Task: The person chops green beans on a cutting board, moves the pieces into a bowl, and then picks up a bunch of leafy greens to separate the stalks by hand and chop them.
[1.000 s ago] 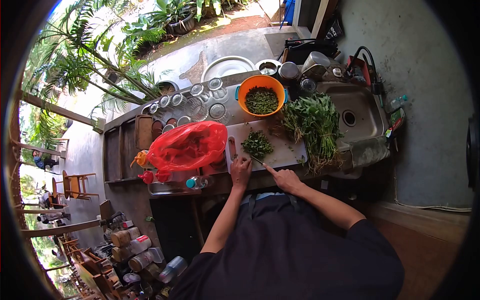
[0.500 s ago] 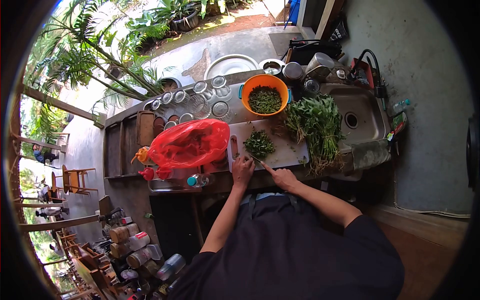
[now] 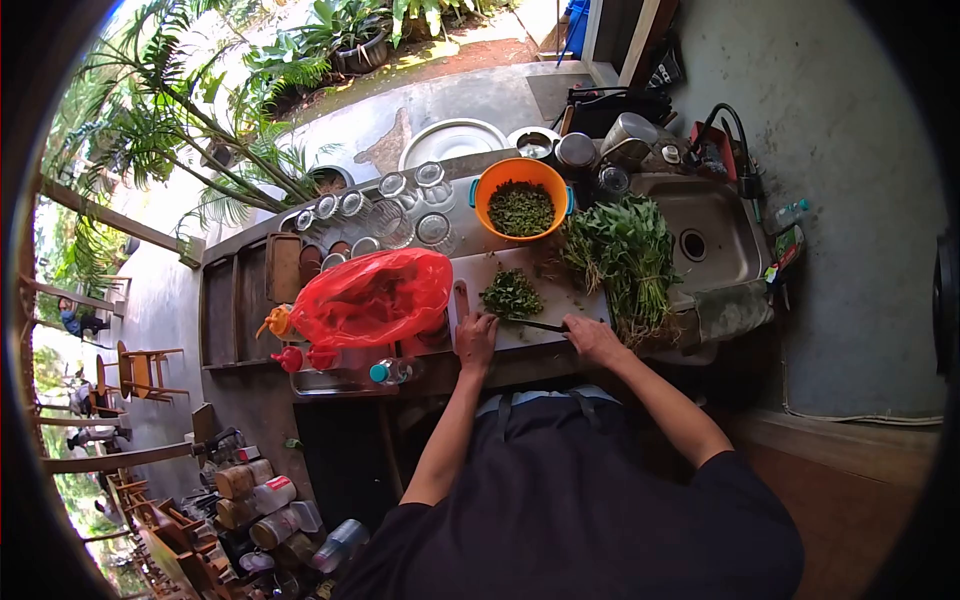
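Note:
A white cutting board [image 3: 575,300] lies on the counter with a small heap of chopped greens [image 3: 511,293] on it. My left hand [image 3: 476,338] rests on the board's near left edge, just below the heap, fingers bent. My right hand [image 3: 594,338] grips a knife [image 3: 535,324] that lies flat, its blade pointing left toward my left hand. A bunch of leafy greens [image 3: 626,256] with roots lies at the board's right end. An orange colander [image 3: 518,197] holding chopped greens stands behind the board.
A red plastic bag [image 3: 375,294] sits left of the board. Upturned glass jars [image 3: 392,205] line the counter's back. A steel sink [image 3: 708,235] is at the right, with pots and a kettle [image 3: 628,137] behind. A capped bottle [image 3: 392,371] lies at the counter's front.
My right hand has moved right and up onto the board's edge, and the knife has turned from steep to nearly level. My left hand has barely shifted.

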The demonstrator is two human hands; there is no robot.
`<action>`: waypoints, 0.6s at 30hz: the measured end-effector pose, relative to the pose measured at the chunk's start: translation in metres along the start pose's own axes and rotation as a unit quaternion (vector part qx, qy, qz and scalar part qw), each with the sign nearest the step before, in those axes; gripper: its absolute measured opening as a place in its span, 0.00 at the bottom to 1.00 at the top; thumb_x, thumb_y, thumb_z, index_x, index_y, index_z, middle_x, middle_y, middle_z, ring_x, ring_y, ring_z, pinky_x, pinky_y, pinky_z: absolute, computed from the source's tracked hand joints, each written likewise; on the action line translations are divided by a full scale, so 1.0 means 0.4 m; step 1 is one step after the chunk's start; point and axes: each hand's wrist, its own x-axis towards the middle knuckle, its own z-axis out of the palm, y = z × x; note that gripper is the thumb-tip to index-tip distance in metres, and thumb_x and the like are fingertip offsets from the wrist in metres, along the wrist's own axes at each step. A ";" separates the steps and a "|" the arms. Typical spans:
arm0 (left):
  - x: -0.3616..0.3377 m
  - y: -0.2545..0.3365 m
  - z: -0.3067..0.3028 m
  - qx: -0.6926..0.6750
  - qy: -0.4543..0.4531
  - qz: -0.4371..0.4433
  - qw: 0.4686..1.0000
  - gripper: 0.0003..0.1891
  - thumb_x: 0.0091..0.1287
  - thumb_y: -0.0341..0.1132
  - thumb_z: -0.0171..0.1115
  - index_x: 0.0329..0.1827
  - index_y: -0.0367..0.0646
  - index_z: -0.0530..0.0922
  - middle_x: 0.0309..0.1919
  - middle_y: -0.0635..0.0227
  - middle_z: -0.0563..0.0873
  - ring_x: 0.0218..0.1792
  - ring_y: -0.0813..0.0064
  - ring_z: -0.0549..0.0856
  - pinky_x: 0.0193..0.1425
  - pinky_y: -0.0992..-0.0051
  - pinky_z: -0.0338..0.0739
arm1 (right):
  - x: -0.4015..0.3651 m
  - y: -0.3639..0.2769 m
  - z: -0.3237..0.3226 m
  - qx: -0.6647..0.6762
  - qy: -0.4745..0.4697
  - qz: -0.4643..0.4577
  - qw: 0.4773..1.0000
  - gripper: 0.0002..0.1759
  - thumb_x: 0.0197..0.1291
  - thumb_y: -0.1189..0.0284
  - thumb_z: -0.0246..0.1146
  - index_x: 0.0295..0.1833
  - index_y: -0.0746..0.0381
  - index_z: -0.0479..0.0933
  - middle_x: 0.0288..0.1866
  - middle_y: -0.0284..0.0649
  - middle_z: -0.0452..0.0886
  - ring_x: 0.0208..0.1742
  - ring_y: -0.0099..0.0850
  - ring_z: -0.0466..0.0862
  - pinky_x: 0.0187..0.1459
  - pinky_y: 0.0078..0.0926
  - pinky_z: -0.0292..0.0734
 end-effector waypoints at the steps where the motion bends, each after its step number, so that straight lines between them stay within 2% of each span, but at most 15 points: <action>1: -0.002 0.000 0.001 -0.026 0.009 -0.014 1.000 0.06 0.65 0.38 0.67 0.39 0.47 0.87 0.36 0.67 0.85 0.42 0.63 0.84 0.46 0.62 0.74 | 0.007 0.005 -0.018 -0.003 -0.001 -0.001 1.000 0.14 0.66 0.68 0.62 0.53 0.58 0.70 0.43 0.47 0.81 0.43 0.49 0.82 0.39 0.47 0.76; 3: -0.006 -0.011 0.004 -0.053 0.019 -0.027 0.998 0.07 0.66 0.37 0.66 0.40 0.46 0.86 0.36 0.66 0.86 0.41 0.61 0.84 0.46 0.62 0.75 | 0.023 0.014 -0.045 -0.046 -0.037 -0.009 0.998 0.12 0.63 0.69 0.63 0.50 0.56 0.72 0.46 0.42 0.77 0.52 0.44 0.78 0.49 0.43 0.74; 6: -0.025 -0.020 0.003 -0.134 0.036 -0.023 0.990 0.08 0.66 0.37 0.67 0.42 0.43 0.86 0.37 0.62 0.86 0.41 0.59 0.85 0.45 0.62 0.78 | 0.061 0.022 -0.042 -0.057 -0.069 -0.014 0.996 0.12 0.62 0.71 0.64 0.50 0.54 0.74 0.47 0.41 0.75 0.56 0.42 0.76 0.54 0.46 0.71; 8: -0.035 -0.009 -0.019 -0.157 -0.009 -0.040 0.987 0.11 0.65 0.36 0.69 0.44 0.39 0.85 0.38 0.59 0.86 0.40 0.58 0.86 0.46 0.63 0.79 | 0.089 0.021 -0.027 -0.067 -0.053 -0.027 0.996 0.12 0.61 0.71 0.64 0.50 0.53 0.74 0.47 0.41 0.75 0.56 0.42 0.76 0.54 0.46 0.72; 12: -0.035 -0.005 -0.026 -0.160 -0.016 -0.056 0.985 0.13 0.63 0.38 0.71 0.45 0.38 0.85 0.39 0.58 0.86 0.40 0.58 0.86 0.47 0.63 0.79 | 0.145 0.031 0.002 -0.093 -0.012 -0.049 0.994 0.14 0.57 0.73 0.65 0.49 0.52 0.76 0.46 0.40 0.75 0.54 0.41 0.77 0.53 0.42 0.72; 16: -0.019 -0.002 -0.025 -0.134 -0.019 -0.027 0.990 0.17 0.60 0.40 0.74 0.46 0.38 0.85 0.40 0.58 0.85 0.42 0.58 0.86 0.48 0.64 0.79 | 0.192 0.024 0.018 -0.111 -0.014 -0.032 0.993 0.13 0.57 0.74 0.62 0.49 0.51 0.78 0.45 0.40 0.76 0.54 0.41 0.78 0.53 0.45 0.74; 18: -0.007 0.002 -0.021 -0.123 -0.015 -0.020 0.992 0.18 0.59 0.41 0.75 0.46 0.38 0.85 0.40 0.59 0.85 0.42 0.58 0.85 0.49 0.63 0.79 | 0.216 0.021 0.028 -0.116 0.025 -0.043 0.992 0.14 0.56 0.75 0.60 0.49 0.50 0.79 0.45 0.40 0.77 0.53 0.41 0.79 0.53 0.44 0.75</action>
